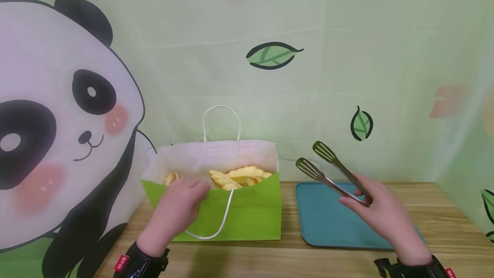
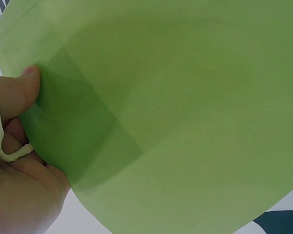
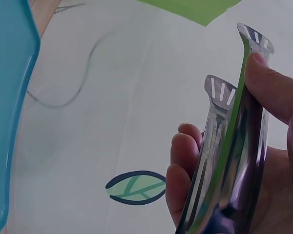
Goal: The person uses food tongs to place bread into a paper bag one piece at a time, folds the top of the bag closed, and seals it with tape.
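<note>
A green paper bag (image 1: 251,213) with a white inside and white cord handles stands on the table, its mouth open. Several pieces of bread (image 1: 225,180), some braided, lie inside near the top. My left hand (image 1: 179,207) pinches the bag's front rim at the left; in the left wrist view the thumb (image 2: 22,92) presses on the green paper and the cord (image 2: 17,153) runs by the fingers. With my right hand (image 1: 393,220) I hold metal tongs (image 1: 349,176) above the tray, their slotted ends spread apart with nothing between them and pointing up toward the back left.
A blue tray (image 1: 322,224) lies flat on the wooden table (image 1: 293,261), to the right of the bag. Behind the table hangs a pale green cloth (image 1: 281,106) printed with a panda and leaves. A thin cable (image 3: 83,80) runs along the cloth.
</note>
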